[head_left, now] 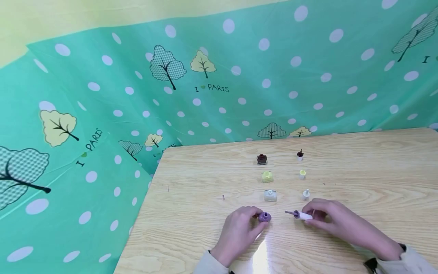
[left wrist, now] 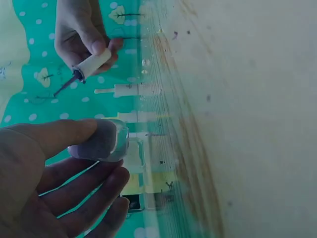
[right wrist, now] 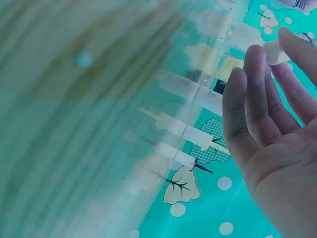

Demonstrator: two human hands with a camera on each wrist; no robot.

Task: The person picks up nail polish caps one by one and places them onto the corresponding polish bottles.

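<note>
My left hand [head_left: 237,230] pinches a purple nail polish bottle [head_left: 265,217] between thumb and fingers; its neck is uncapped and faces up. In the left wrist view the bottle [left wrist: 101,141] shows clear glass at its base. My right hand [head_left: 333,219] pinches the white nail polish cap [head_left: 304,215] by its end, and its purple-coated brush points left toward the bottle, a short gap away. Beyond the hands stand three uncapped bottles in a column: whitish [head_left: 270,196], pale yellow [head_left: 267,177] and dark red [head_left: 261,160].
Three white caps stand upright with brushes up, right of the bottles: one whitish [head_left: 306,195], one yellow [head_left: 302,174], one dark red [head_left: 300,156]. The wooden table [head_left: 191,175] ends at a green dotted cloth [head_left: 219,76] behind and to the left. A small dark speck [head_left: 223,197] lies left of the bottles.
</note>
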